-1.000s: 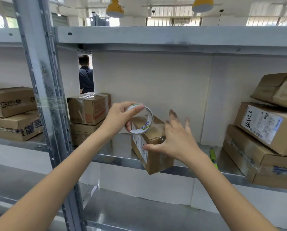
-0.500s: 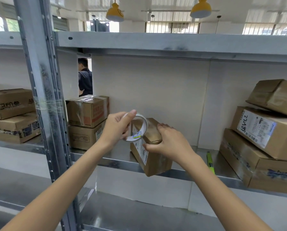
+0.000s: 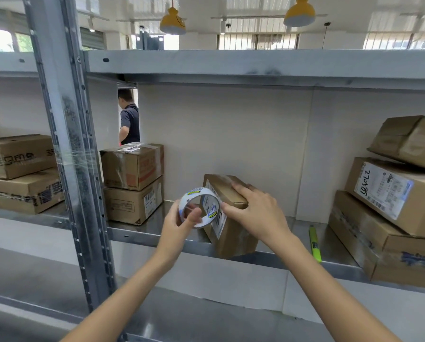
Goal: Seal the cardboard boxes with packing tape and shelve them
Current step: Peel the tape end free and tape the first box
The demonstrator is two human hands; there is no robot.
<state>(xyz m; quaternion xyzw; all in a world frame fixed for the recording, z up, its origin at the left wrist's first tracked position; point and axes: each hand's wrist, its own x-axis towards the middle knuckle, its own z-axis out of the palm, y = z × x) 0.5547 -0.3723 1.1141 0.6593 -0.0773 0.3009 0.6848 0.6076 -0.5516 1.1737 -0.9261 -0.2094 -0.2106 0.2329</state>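
Small box (image 3: 231, 218) on shelf (image 3: 157, 236) edge, one corner overhanging, long axis running back-left. Right hand (image 3: 253, 213) lies flat on box's near top edge, fingers together. Left hand (image 3: 181, 223) pinches tape roll (image 3: 200, 209) just left of box, touching its labelled side.

Box (image 3: 231, 233) on shelf (image 3: 157, 234) edge

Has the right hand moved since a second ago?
Yes. The right hand has dropped from hovering open in front of the small box to resting on its top edge.
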